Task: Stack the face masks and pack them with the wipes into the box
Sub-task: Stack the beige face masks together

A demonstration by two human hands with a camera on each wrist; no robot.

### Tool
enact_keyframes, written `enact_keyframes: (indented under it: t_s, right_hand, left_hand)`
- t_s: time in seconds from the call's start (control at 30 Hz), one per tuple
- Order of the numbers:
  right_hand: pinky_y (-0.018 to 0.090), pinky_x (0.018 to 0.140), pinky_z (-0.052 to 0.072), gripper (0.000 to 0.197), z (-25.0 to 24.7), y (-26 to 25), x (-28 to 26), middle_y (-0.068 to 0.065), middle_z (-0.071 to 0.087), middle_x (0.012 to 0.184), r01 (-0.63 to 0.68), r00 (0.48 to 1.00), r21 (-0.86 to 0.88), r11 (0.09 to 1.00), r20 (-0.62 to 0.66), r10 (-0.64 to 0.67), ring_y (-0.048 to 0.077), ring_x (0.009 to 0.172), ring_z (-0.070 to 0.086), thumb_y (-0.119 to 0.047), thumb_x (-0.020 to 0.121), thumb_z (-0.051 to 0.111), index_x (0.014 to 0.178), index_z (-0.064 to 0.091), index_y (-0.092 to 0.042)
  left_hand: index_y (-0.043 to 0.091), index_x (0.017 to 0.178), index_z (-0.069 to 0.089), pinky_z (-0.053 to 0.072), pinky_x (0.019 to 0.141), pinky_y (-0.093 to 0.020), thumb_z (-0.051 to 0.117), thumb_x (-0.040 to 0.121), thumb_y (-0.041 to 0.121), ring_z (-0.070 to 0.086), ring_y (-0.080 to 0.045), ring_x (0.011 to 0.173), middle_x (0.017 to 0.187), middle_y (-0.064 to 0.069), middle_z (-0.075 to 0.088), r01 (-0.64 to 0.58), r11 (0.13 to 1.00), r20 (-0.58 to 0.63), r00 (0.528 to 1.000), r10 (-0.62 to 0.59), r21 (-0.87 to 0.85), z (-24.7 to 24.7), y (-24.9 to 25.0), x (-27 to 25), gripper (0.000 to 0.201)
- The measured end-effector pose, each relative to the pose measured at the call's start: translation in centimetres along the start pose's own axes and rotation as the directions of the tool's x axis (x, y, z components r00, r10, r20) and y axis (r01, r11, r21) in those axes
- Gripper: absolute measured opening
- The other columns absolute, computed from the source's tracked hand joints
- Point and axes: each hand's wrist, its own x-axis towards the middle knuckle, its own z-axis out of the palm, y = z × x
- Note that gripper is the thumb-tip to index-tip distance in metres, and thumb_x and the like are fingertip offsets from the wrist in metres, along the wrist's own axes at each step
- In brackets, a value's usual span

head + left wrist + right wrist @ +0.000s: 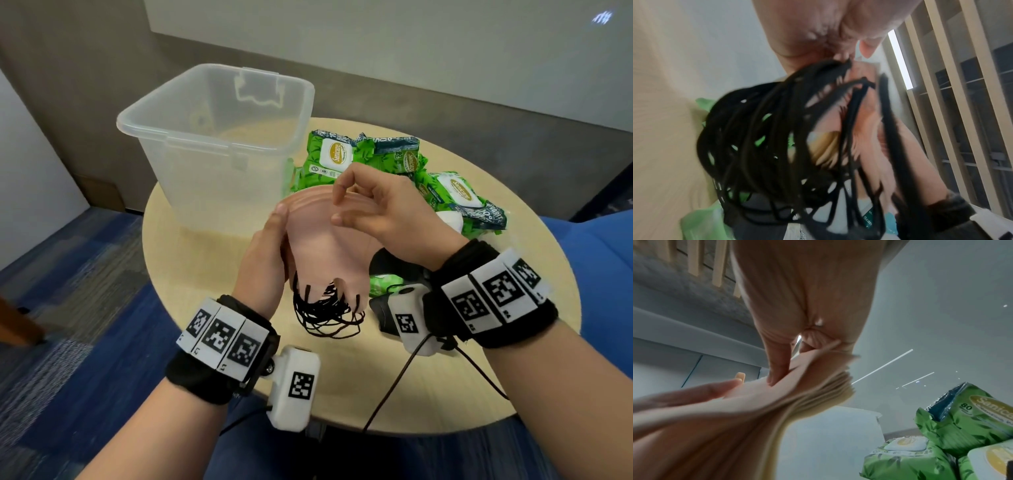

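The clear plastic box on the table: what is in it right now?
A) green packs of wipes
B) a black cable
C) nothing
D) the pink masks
C: the box shows only its bare bottom; the masks are held in both hands, and the wipes lie beside it on the table.

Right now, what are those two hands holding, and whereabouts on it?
A stack of pink face masks. The left hand grips its left edge; the right hand pinches its far top edge.
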Motion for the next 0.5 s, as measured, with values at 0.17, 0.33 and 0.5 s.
enact_keyframes:
  t_s: [0.17,0.33,0.5]
  right_hand:
    - [0.022,0.080,0.038,0.033,0.5,-0.2,0.1,-0.010,0.053,0.091,0.065,0.996,-0.239,0.969,-0.040,-0.076,0.005,0.085,0.049,-0.021,0.070,0.072,0.100,0.060,-0.014]
    - [0.050,0.072,0.045,0.034,1.0,-0.1,0.1,0.006,0.052,0.090,0.139,0.943,-0.424,0.895,-0.220,-0.251,0.028,0.083,0.053,-0.029,0.059,0.077,0.087,0.071,-0.012]
    - [0.042,0.070,0.044,0.039,1.3,-0.7,-0.6,0.012,0.055,0.089,0.194,0.872,-0.470,0.861,-0.319,-0.371,0.021,0.084,0.051,-0.015,0.056,0.080,0.094,0.071,-0.010]
  left_hand:
    - [0.027,0.097,0.073,0.037,0.103,-0.056,0.038,0.084,0.055,0.058,-0.034,0.110,0.107,-0.015,0.069,-0.018,0.998,-0.016,1.000,0.019,0.059,0.1,0.3,0.3,0.047]
    - [0.029,0.072,0.074,0.043,0.087,-0.046,0.048,0.077,0.055,0.057,-0.027,0.087,0.084,-0.011,0.065,0.024,0.999,-0.081,0.996,-0.022,0.027,0.4,0.8,0.0,0.038]
    - [-0.007,0.094,0.063,0.028,0.076,-0.044,0.058,0.072,0.047,0.043,-0.031,0.089,0.095,-0.024,0.050,0.001,0.995,-0.046,0.999,-0.006,-0.103,0.8,0.9,-0.1,0.059]
